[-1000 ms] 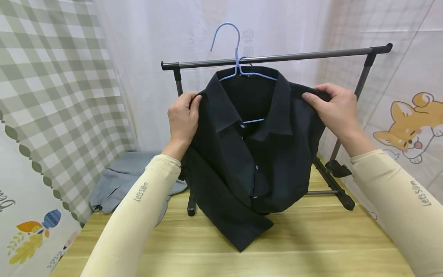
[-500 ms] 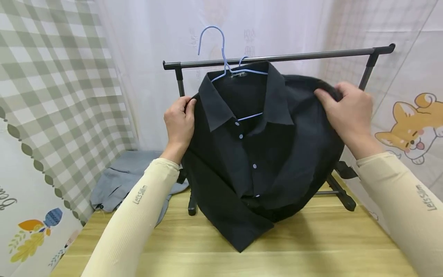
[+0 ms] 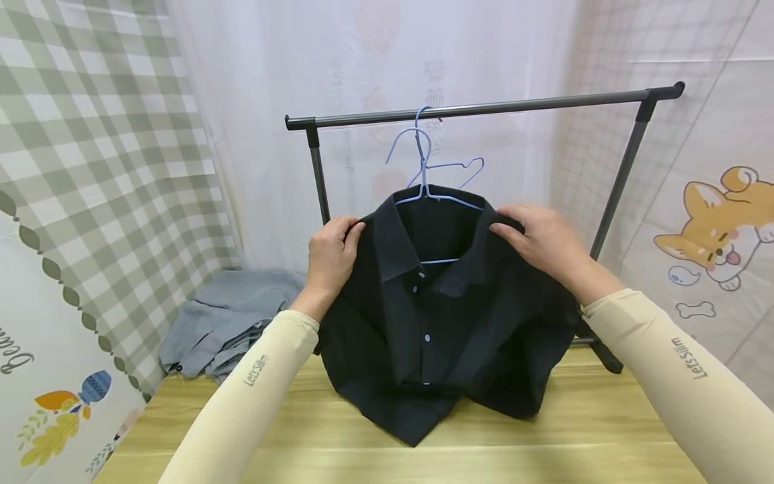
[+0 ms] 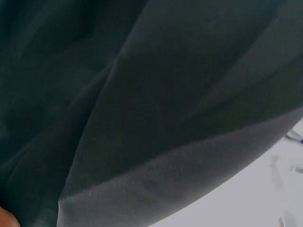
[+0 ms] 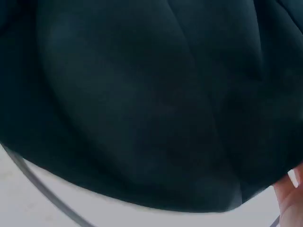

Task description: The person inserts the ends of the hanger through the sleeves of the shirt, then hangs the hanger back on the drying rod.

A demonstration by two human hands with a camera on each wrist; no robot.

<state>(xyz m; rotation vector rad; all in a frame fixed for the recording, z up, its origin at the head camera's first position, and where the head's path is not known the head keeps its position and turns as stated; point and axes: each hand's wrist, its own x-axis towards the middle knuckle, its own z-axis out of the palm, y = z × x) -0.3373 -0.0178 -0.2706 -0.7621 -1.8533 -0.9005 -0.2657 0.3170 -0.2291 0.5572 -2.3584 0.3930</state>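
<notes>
A black button-up shirt [image 3: 447,302] hangs spread between my hands, its collar upright and its lower part folded up. Inside its neck sits a light blue hanger [image 3: 439,261], whose hook rises free above the collar. My left hand [image 3: 331,259] pinches one shoulder of the shirt between thumb and fingers. At the other shoulder, my right hand [image 3: 547,242] grips the cloth, thumb in front. Dark cloth [image 4: 142,104] fills most of the left wrist view. The right wrist view is likewise mostly cloth [image 5: 142,104], with fingers [image 5: 286,194] at its lower right edge.
Behind the shirt stands a dark metal garment rack [image 3: 514,106]. Another light blue hanger [image 3: 456,165] hangs from its rail, partly hidden by the shirt. A grey folded garment [image 3: 226,312] lies at the left of the wooden table [image 3: 484,457].
Both hands have lowered the shirt, so the held hanger's hook is now below the rail's height in view. My right hand has come inward, and the hanger on the rack shows more.
</notes>
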